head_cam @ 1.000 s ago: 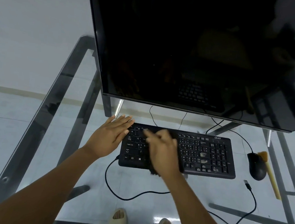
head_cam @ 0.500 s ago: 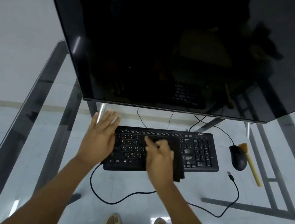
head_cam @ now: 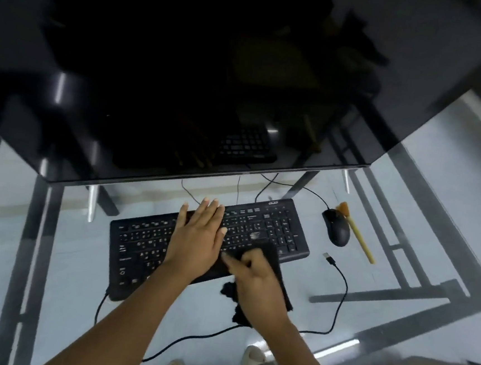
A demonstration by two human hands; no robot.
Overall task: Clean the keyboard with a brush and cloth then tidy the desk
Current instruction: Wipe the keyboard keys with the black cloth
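Note:
A black keyboard (head_cam: 147, 241) lies slanted on the glass desk (head_cam: 399, 283) under the monitor. My left hand (head_cam: 200, 234) rests flat on its middle keys, fingers straight. My right hand (head_cam: 257, 280) presses a black cloth (head_cam: 280, 276) against the keyboard's front right part; the cloth hangs over the front edge. A yellow-handled brush (head_cam: 359, 239) lies on the desk to the right, just behind the mouse (head_cam: 336, 227).
A large dark monitor (head_cam: 184, 75) overhangs the back of the desk. The keyboard's cable (head_cam: 340, 296) loops across the glass near the front, its USB plug loose by the mouse. Through the glass I see the desk frame, the floor and my sandalled feet.
My left hand moved from the keyboard's left end onto its middle. My right hand slid the cloth rightward and toward the front edge. The camera swung, so the keyboard now looks slanted.

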